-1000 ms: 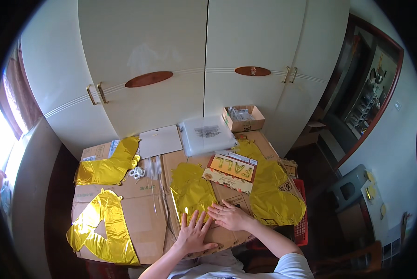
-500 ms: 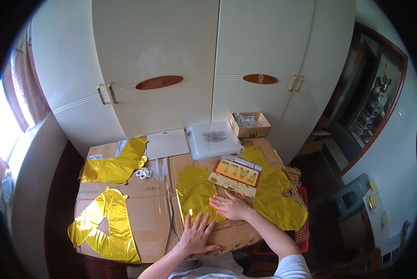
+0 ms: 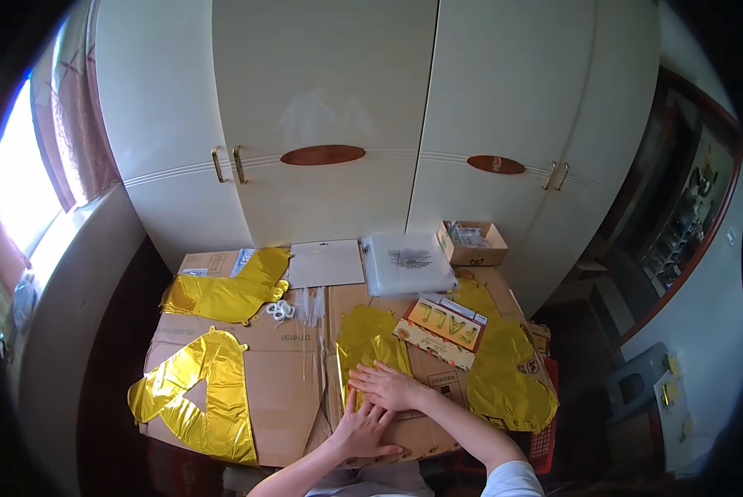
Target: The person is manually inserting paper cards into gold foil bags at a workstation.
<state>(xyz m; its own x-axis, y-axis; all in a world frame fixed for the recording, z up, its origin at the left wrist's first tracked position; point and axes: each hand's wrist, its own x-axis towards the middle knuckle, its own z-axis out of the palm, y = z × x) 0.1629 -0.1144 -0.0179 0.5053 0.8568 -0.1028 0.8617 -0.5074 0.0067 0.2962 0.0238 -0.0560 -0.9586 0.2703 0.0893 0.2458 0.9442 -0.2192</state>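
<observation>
A flat gold foil balloon lies on the cardboard in front of me, wrinkled and shiny. My right hand presses flat on its near part, fingers stretched out. Just below, my left hand rests with spread fingers at the foil's near edge; its fingertips meet the right hand and are partly covered by it. Right of the hands lies another flat gold foil balloon, partly under a printed card with gold lettering. At the left are an A-shaped foil balloon and an L-shaped one.
Beyond the hands, white ribbon rolls, clear straws, a white card sheet and a stack of clear plastic bags lie on the cardboard. A small open box stands by the wardrobe.
My right hand has slid left over the foil to meet my left hand's fingertips. The whole view has shifted, so the table things appear farther right.
</observation>
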